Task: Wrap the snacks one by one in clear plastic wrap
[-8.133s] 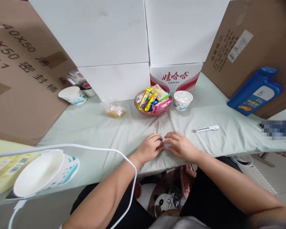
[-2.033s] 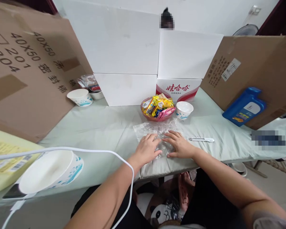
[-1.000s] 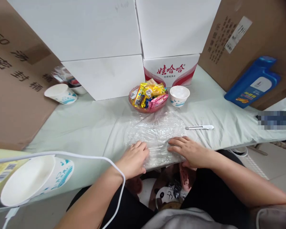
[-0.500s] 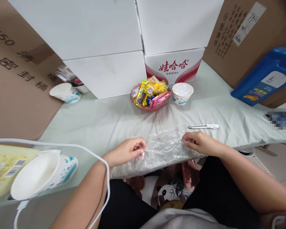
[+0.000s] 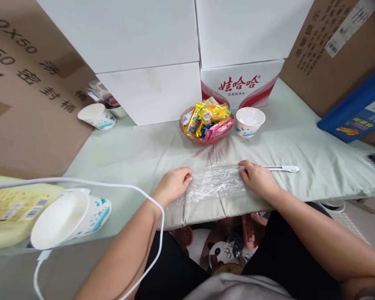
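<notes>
A crinkled clear plastic bag (image 5: pixel 217 183) lies flat on the cloth near the table's front edge. My left hand (image 5: pixel 175 183) has its fingers closed on the bag's left side. On the other side, my right hand (image 5: pixel 256 177) pinches the far right part of the plastic, its fingertips bent down. A white utility knife (image 5: pixel 283 168) lies just right of my right hand, its left end hidden behind the knuckles. Beyond the bag sits a pink bowl (image 5: pixel 203 141) heaped with wrapped snacks (image 5: pixel 211 118).
A paper cup (image 5: pixel 250 122) stands beside the bowl; another paper cup (image 5: pixel 96 116) leans at the back left. A large paper cup (image 5: pixel 71 216) and a white cable (image 5: pixel 112 183) are at my left. White boxes (image 5: pixel 150 93) back the table; a blue bottle (image 5: pixel 359 110) stands right.
Both hands have moved away from me along the table, drawing the plastic off the front edge. My right hand now covers part of the knife. The view has shifted slightly left.
</notes>
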A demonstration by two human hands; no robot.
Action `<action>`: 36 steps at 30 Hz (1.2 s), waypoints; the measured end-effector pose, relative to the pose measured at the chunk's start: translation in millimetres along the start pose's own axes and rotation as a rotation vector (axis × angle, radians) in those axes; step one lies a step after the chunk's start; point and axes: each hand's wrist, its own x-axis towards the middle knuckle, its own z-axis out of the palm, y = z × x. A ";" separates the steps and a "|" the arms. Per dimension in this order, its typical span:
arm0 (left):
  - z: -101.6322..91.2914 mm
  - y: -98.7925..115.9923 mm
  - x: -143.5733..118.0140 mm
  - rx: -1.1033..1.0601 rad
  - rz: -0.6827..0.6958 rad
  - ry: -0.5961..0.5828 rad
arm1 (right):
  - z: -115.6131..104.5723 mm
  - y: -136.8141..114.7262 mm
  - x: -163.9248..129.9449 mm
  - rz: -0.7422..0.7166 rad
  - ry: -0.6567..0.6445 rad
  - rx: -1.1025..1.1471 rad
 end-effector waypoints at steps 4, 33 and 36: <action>-1.9 -9.5 1.5 0.073 -0.108 0.068 | 1.4 -6.8 7.3 0.050 -0.046 -0.091; 44.2 -0.3 1.7 0.276 0.350 -0.002 | 25.1 -21.1 -2.0 -0.494 -0.081 -0.086; 31.1 -35.1 4.1 0.298 0.055 0.076 | 17.1 -8.5 -4.4 -0.422 -0.090 -0.087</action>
